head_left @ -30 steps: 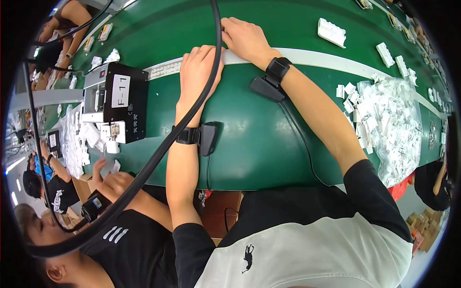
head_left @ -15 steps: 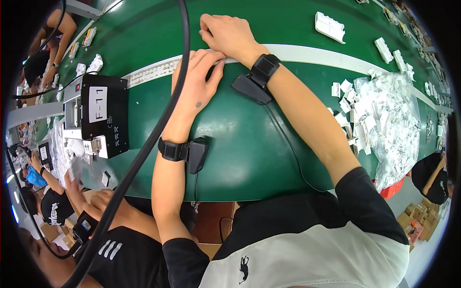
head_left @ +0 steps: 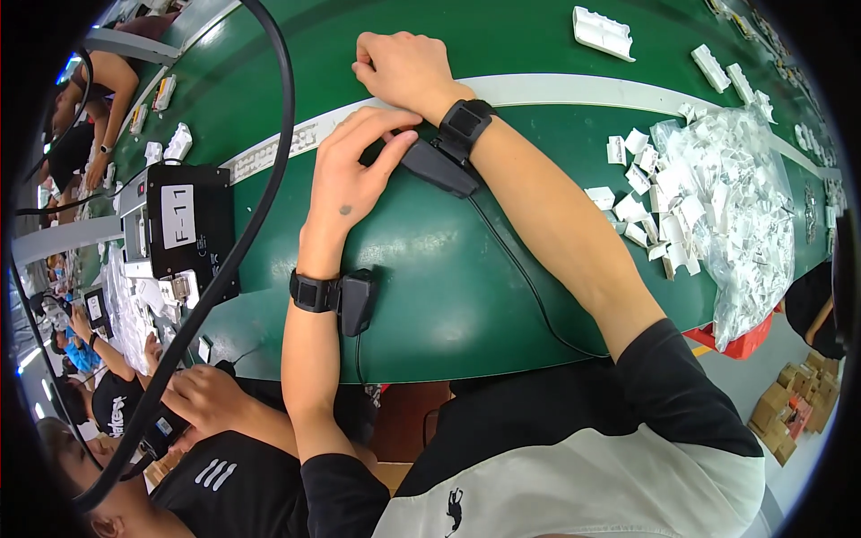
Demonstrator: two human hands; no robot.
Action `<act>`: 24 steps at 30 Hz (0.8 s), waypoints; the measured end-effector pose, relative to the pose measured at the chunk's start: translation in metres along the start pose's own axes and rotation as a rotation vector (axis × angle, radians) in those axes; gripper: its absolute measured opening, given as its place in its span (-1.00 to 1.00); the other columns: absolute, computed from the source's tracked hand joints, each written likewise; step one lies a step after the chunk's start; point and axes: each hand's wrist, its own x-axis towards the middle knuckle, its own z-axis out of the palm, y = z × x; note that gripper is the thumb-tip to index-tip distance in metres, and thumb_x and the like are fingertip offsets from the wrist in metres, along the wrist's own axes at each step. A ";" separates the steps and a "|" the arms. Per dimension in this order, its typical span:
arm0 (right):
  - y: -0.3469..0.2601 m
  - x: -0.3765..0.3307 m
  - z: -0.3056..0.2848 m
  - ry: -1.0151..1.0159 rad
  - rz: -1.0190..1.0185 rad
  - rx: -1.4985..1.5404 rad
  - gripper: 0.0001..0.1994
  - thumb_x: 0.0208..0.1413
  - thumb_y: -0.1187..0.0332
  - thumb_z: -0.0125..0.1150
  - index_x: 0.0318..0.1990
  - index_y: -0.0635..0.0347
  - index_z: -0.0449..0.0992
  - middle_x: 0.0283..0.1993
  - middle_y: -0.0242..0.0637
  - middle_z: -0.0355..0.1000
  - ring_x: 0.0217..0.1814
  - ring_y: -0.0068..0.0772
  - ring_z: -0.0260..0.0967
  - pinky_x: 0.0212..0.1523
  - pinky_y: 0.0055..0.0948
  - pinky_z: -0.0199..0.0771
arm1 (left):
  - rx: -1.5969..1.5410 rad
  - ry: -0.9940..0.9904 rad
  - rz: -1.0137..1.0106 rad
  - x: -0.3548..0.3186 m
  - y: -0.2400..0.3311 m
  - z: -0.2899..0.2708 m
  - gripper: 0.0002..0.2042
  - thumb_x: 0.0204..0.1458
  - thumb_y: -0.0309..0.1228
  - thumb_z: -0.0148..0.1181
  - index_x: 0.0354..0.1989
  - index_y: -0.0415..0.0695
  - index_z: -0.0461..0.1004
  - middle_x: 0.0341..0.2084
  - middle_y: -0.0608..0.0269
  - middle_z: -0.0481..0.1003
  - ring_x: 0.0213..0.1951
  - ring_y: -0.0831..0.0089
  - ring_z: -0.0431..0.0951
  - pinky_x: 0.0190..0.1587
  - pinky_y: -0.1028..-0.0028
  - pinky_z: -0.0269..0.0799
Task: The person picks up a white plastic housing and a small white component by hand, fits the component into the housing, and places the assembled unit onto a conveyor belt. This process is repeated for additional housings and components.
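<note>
Both hands, left hand (head_left: 354, 175) and right hand (head_left: 404, 67), rest on the green belt (head_left: 466, 269) (near the white stripe (head_left: 556, 90))

A clear plastic bag (head_left: 744, 215) full of small white parts lies on the right of the green surface (head_left: 448, 269). A white label (head_left: 178, 216) sits on a black box (head_left: 188, 233) at the left.

Whatever the right hand (head_left: 404, 67) pinches on the white strip (head_left: 556, 90) is buried under curled fingers (left hand (head_left: 354, 175) covers more), and the clear bag's (head_left: 744, 206) white pieces blur together.
</note>
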 end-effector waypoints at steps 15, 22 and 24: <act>-0.002 0.007 -0.008 -0.030 0.091 0.157 -0.79 0.17 0.09 0.26 -0.24 -0.05 0.67 -0.36 -0.45 0.65 -0.27 -0.25 0.63 -0.26 -0.19 0.59 | -0.230 -0.058 -0.220 -0.004 0.001 -0.006 -0.81 0.29 -0.42 0.19 -0.22 -0.28 0.67 -0.30 0.19 0.65 -0.25 0.42 0.59 -0.12 0.46 0.46; 0.013 0.018 -0.001 0.109 0.167 0.234 -0.80 0.11 0.09 0.30 -0.27 -0.06 0.70 -0.35 -0.39 0.66 -0.24 -0.17 0.64 -0.21 -0.16 0.61 | -0.372 -0.025 -0.259 -0.005 0.007 -0.008 -0.70 0.38 -0.36 0.10 -0.17 -0.34 0.69 -0.25 0.18 0.68 -0.22 0.48 0.57 -0.07 0.47 0.48; 0.017 0.022 -0.002 0.105 0.193 0.246 -0.80 0.11 0.08 0.30 -0.28 -0.07 0.70 -0.35 -0.39 0.66 -0.24 -0.17 0.64 -0.20 -0.15 0.61 | -0.394 -0.016 -0.254 -0.004 0.008 -0.008 -0.70 0.39 -0.36 0.10 -0.16 -0.35 0.69 -0.22 0.17 0.68 -0.22 0.48 0.57 -0.06 0.47 0.48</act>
